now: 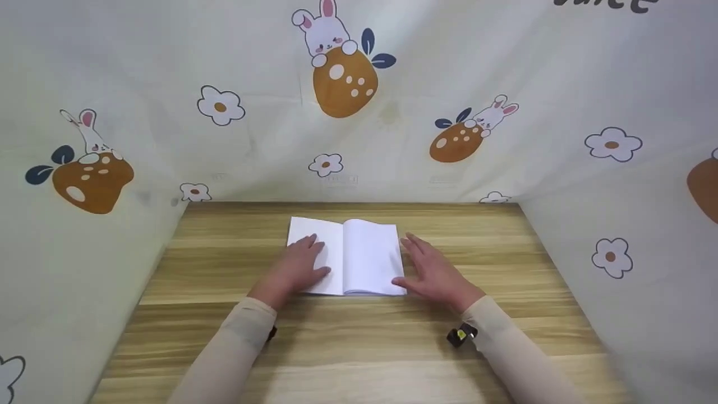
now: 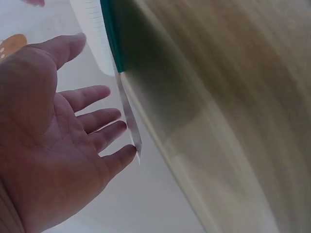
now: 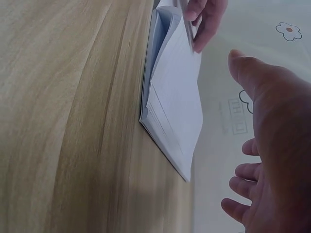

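An open notebook (image 1: 370, 258) with white pages lies on the wooden table, a thick stack of pages on its right side. My left hand (image 1: 296, 265) is over the left page, fingers extended and spread, touching the sheet. In the left wrist view, fingertips of the left hand (image 2: 63, 131) meet the page edge, and the notebook (image 2: 99, 39) shows faint lines and a green edge. My right hand (image 1: 435, 275) is beside the right page, thumb at its lower right corner. Seen from the right wrist, the right hand (image 3: 274, 126) has loosely extended fingers and holds nothing; the notebook (image 3: 175, 97) sits beside it.
The wooden table (image 1: 359, 348) ends at a pale cloth (image 1: 263, 151) printed with rabbits and flowers, hanging at the back and both sides. A small black device (image 1: 461, 335) is on the right wrist.
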### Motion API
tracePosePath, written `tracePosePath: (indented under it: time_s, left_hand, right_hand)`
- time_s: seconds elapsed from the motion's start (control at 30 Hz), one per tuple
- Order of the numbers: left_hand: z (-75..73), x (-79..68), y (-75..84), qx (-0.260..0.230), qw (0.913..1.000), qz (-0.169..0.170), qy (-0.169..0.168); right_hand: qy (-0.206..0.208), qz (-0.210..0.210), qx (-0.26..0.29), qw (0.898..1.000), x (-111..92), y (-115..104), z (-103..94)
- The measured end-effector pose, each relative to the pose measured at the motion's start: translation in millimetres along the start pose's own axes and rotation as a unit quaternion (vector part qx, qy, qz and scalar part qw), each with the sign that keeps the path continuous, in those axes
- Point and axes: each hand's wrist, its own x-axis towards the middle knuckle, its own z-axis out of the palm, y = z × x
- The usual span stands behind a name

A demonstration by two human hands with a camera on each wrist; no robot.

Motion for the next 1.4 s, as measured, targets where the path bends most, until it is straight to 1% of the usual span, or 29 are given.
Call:
tracePosePath:
  time_s: [0.27,0.4,0.53,0.6,0.83,1.03,1.2,1.27,1.4]
  left_hand:
    - [11.9,7.3,-4.9,-0.013,0.9995,-0.007,-0.026]
    - [14.9,5.3,-5.3,-0.014,0.9992,-0.004,-0.037]
    - [16.9,3.7,-5.5,-0.027,0.9984,-0.004,-0.048]
    - [18.1,3.8,-5.5,-0.027,0.9982,-0.007,-0.053]
    - [20.1,3.8,-4.4,-0.016,0.9982,-0.013,-0.056]
    - [15.3,-0.5,-1.7,-0.026,0.998,-0.018,-0.055]
    - [17.0,0.6,-3.3,-0.011,0.9982,-0.02,-0.055]
    - [18.2,1.6,-4.0,-0.006,0.9982,-0.022,-0.055]
    - [19.5,2.4,-4.9,-0.008,0.9981,-0.026,-0.055]
  right_hand:
    - [-0.015,0.02,0.001,1.0,-0.3,-0.5,3.3]
    - [-0.025,0.025,0.001,0.999,0.0,0.0,5.2]
    - [-0.026,0.028,0.004,0.999,-0.6,1.1,7.2]
    - [-0.027,0.028,0.002,0.999,-1.3,2.0,9.0]
    - [-0.022,0.015,-0.009,1.0,-3.7,4.9,15.0]
    - [-0.013,-0.008,-0.004,1.0,-4.0,5.0,15.6]
    - [-0.018,-0.003,-0.007,1.0,-3.7,3.9,17.6]
    - [-0.023,0.001,-0.014,1.0,-3.5,3.0,19.6]
    - [-0.027,-0.006,-0.034,0.999,-1.4,0.0,25.3]
